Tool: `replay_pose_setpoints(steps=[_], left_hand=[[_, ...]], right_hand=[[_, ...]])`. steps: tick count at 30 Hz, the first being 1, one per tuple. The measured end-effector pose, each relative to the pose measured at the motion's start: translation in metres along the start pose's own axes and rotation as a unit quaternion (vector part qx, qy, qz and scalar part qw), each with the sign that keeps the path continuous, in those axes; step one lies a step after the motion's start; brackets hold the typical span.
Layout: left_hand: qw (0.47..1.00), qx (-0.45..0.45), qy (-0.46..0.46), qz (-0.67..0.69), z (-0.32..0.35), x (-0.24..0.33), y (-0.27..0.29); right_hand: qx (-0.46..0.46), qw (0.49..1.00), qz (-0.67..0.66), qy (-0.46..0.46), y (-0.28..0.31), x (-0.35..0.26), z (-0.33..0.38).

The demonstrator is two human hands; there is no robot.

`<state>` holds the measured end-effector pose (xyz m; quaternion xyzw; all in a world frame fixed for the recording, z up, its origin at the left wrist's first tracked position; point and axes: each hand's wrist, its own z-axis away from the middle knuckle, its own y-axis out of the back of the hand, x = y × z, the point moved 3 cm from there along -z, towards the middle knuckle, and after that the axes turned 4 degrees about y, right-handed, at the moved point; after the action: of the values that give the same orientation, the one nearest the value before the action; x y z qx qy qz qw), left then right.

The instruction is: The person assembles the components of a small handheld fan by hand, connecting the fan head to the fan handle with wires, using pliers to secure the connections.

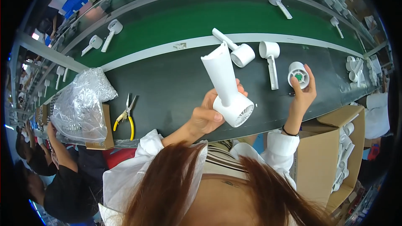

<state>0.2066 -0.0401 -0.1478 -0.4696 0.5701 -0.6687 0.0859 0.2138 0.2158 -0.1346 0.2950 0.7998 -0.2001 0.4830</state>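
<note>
My left hand [203, 115] is wrapped round the head end of a white handheld fan housing [224, 77]. Its slatted round grille faces down to the right, and the handle with a jagged open end points up and away. At the right, my right hand [304, 94] grips a short round white fan part [297, 66] between thumb and fingers; spokes and a green middle show inside it. Between the hands and farther off, one white fan housing [271, 65] lies on the dark bench [167, 75]. Another housing [243, 55] lies just behind the held one.
Yellow-handled pliers [132, 123] lie at the left beside a clear bag of small white parts [98, 86]. Beyond the bench runs a green conveyor belt [176, 21] carrying several fan housings. An open cardboard box [318, 150] of white parts stands at the right. A co-worker's arm [63, 150] is at the left.
</note>
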Motion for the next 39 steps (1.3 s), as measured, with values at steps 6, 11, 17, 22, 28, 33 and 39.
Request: replay_pose_setpoints(steps=[6, 11, 17, 22, 28, 33, 39], left_hand=[[0.971, -0.084, 0.020, 0.224, 0.003, -0.005, 0.009], [0.937, -0.069, 0.060, 0.336, 0.005, 0.000, 0.009], [0.912, -0.106, 0.057, 0.393, 0.001, 0.004, 0.009], [0.918, -0.107, 0.068, 0.375, -0.002, 0.001, 0.010], [0.965, -0.031, 0.115, 0.233, -0.001, 0.005, 0.004], [0.976, -0.068, 0.084, 0.188, -0.003, 0.001, 0.009], [0.992, -0.053, 0.087, 0.080, -0.006, 0.017, 0.009]], right_hand=[[-0.022, 0.975, -0.171, -0.139, -0.003, 0.016, 0.024], [-0.093, 0.930, -0.302, -0.187, -0.015, 0.023, 0.052], [-0.134, 0.919, -0.291, -0.228, -0.022, 0.021, 0.077], [-0.145, 0.919, -0.261, -0.256, -0.023, 0.019, 0.089], [-0.159, 0.920, -0.251, -0.255, -0.017, 0.023, 0.091], [-0.164, 0.921, -0.247, -0.254, -0.018, 0.018, 0.091], [-0.178, 0.911, -0.273, -0.254, -0.012, 0.017, 0.080]])
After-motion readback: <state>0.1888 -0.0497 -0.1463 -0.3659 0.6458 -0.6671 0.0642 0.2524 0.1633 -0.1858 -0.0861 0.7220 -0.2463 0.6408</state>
